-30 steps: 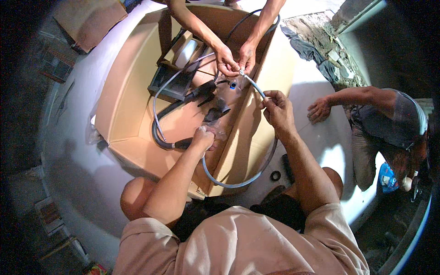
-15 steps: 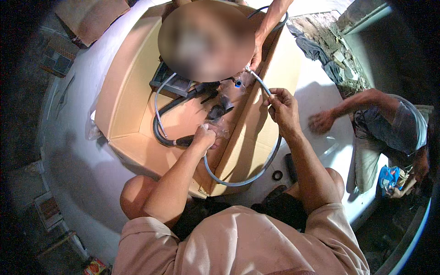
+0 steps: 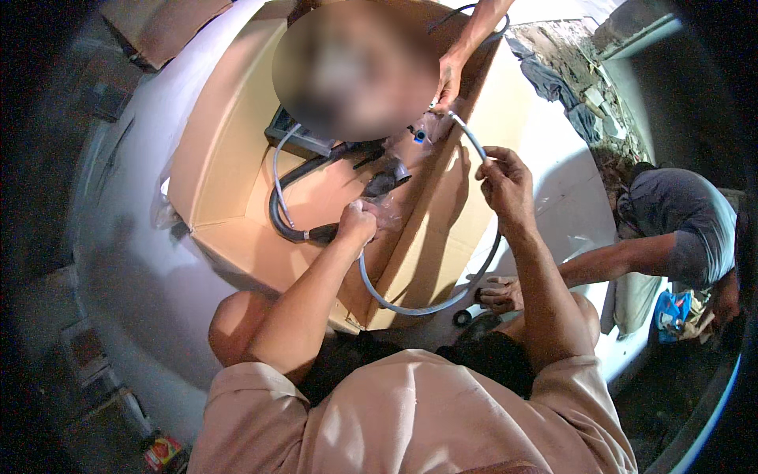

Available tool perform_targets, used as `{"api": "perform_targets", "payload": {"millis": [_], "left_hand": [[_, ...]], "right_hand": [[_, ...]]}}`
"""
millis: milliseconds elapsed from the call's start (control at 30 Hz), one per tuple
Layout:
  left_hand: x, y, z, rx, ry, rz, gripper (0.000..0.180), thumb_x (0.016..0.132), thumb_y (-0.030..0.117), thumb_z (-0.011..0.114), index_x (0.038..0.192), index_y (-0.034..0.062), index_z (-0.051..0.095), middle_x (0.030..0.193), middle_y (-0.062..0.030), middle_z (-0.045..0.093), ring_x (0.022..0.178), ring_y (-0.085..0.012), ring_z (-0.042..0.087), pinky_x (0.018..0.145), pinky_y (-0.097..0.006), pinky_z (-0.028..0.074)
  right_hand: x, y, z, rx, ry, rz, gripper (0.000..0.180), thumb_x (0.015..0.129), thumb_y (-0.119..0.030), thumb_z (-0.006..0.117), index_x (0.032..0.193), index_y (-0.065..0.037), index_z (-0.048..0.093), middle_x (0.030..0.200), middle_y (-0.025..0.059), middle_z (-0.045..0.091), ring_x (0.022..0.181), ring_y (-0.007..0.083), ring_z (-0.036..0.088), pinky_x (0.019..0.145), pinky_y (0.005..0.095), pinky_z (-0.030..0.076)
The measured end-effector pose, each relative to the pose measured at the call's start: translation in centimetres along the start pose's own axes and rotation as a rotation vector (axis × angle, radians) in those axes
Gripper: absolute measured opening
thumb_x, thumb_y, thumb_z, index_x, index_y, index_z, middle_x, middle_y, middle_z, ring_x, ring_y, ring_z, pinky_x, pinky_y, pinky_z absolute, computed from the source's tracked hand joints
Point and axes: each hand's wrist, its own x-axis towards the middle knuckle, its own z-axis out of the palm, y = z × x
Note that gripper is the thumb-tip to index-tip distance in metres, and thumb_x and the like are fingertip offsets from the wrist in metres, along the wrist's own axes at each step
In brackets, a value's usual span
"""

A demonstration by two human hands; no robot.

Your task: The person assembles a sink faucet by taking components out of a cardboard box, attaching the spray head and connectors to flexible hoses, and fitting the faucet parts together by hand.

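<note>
Over a flat-walled cardboard box [image 3: 229,158], the left hand [image 3: 359,224] gripped a slim, looping grey hose [image 3: 412,312]; right of the box, the right hand [image 3: 509,188] pinched it near one end

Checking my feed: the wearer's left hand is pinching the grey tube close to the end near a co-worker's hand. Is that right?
Not quite: the head view shows the wearer's right hand pinching the grey tube close to the end near a co-worker's hand.
</note>
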Motion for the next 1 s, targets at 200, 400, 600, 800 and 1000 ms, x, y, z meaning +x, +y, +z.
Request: {"api": "perform_targets", "payload": {"millis": [200, 400, 600, 800, 1000], "left_hand": [[1.7, -1.8, 0.8, -0.053, 0.016, 0.129, 0.015, 0.086, -0.005, 0.041, 0.093, 0.0017, 0.053, 0.075, -0.0112, 0.059, 0.056, -0.0199, 0.056, 0.048, -0.035, 0.047], [1.6, 0.5, 1.3, 0.072, 0.029, 0.301, 0.010, 0.091, 0.010, 0.053, 0.095, 0.0038, 0.058, 0.084, -0.0100, 0.067, 0.069, -0.0233, 0.066, 0.059, -0.039, 0.056], [-4.6, 7.6, -1.0, -0.284, 0.037, 0.181, 0.009, 0.097, 0.012, 0.057, 0.089, 0.0068, 0.059, 0.069, -0.0016, 0.055, 0.046, -0.0094, 0.048, 0.037, -0.025, 0.032], [-10.3, 11.4, -0.8, -0.219, -0.103, 0.374, 0.022, 0.095, 0.024, 0.069, 0.101, 0.0038, 0.064, 0.071, 0.0011, 0.055, 0.051, -0.0065, 0.049, 0.043, -0.020, 0.033], [-17.0, 13.2, 2.0, -0.220, -0.357, 0.536, 0.030, 0.092, 0.019, 0.074, 0.114, -0.0014, 0.068, 0.083, -0.0055, 0.069, 0.056, -0.0049, 0.049, 0.050, -0.018, 0.037]], "right_hand": [[-2.3, -1.0, -1.7, -0.047, 0.034, -0.014, 0.031, 0.103, -0.020, 0.060, 0.120, 0.005, 0.062, 0.074, -0.0034, 0.052, 0.058, 0.0025, 0.042, 0.047, 0.0181, 0.032], [-3.8, -3.3, -4.3, -0.282, 0.103, -0.112, 0.028, 0.102, -0.023, 0.059, 0.111, 0.003, 0.068, 0.072, -0.0013, 0.056, 0.059, 0.0066, 0.048, 0.051, 0.0232, 0.038], [-6.6, -4.5, -6.1, -0.276, 0.087, -0.166, 0.030, 0.101, -0.024, 0.062, 0.112, 0.002, 0.070, 0.077, 0.0022, 0.064, 0.064, 0.0077, 0.054, 0.056, 0.0238, 0.044], [-10.9, -4.1, -6.9, -0.323, 0.079, -0.162, 0.031, 0.099, -0.027, 0.066, 0.111, 0.001, 0.072, 0.076, 0.0010, 0.064, 0.066, 0.0076, 0.054, 0.058, 0.0236, 0.043], [-13.9, -4.1, -5.3, -0.287, -0.015, -0.175, 0.031, 0.098, -0.027, 0.068, 0.110, 0.001, 0.072, 0.078, 0.0023, 0.065, 0.071, 0.0090, 0.057, 0.062, 0.0250, 0.046]]}}
